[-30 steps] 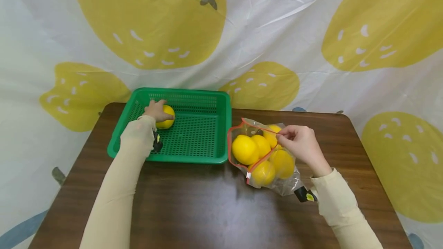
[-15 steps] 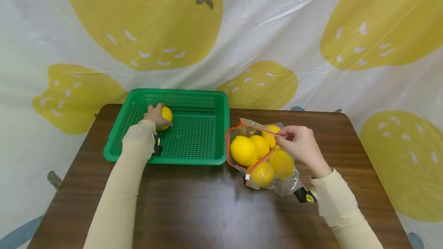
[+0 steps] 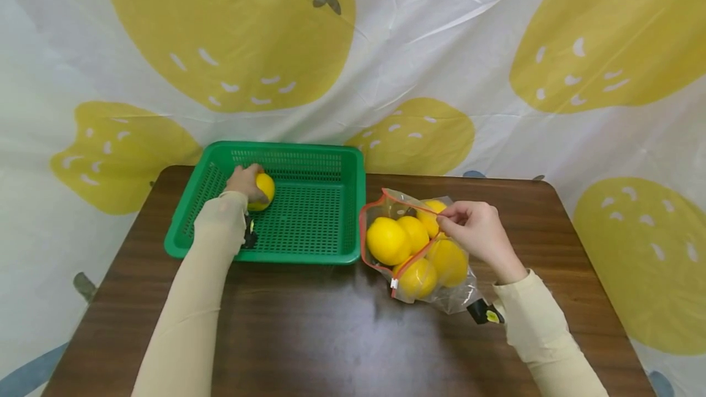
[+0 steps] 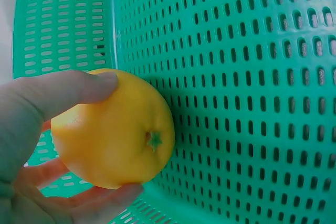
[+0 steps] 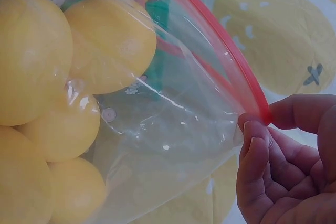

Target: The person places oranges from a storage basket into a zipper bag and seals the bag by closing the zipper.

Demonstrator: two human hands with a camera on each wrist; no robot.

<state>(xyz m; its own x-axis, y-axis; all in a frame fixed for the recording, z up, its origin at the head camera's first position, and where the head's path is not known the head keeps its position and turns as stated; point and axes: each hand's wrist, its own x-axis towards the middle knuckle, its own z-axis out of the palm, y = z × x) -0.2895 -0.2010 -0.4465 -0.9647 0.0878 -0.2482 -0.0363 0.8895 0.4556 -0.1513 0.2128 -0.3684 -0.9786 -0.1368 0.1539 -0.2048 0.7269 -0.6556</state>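
Observation:
My left hand (image 3: 241, 181) grips a yellow orange (image 3: 266, 190) inside the green basket (image 3: 303, 257), near its left end. In the left wrist view the thumb (image 4: 79, 87) lies over the orange (image 4: 115, 135) and the other fingers curl under its far side; a green star-shaped stem mark faces the basket floor. With thumb and fingertips, my right hand (image 3: 478, 231) pinches the red zip edge (image 5: 231, 56) of a clear plastic bag (image 3: 465, 300), pulling its mouth wide. Several more oranges (image 3: 388, 241) lie in the bag, whose mouth faces the basket.
Both basket and bag rest on a dark brown wooden table (image 3: 309, 336), the bag close against the basket's right side. A white cloth (image 3: 419, 29) printed with big yellow fruit hangs behind. A white zip slider (image 3: 394, 284) sits at the bag's near corner.
The fingers of my left hand have closed in from spread over the orange to curled round its left side. The right hand still holds the bag edge; the view has shifted slightly.

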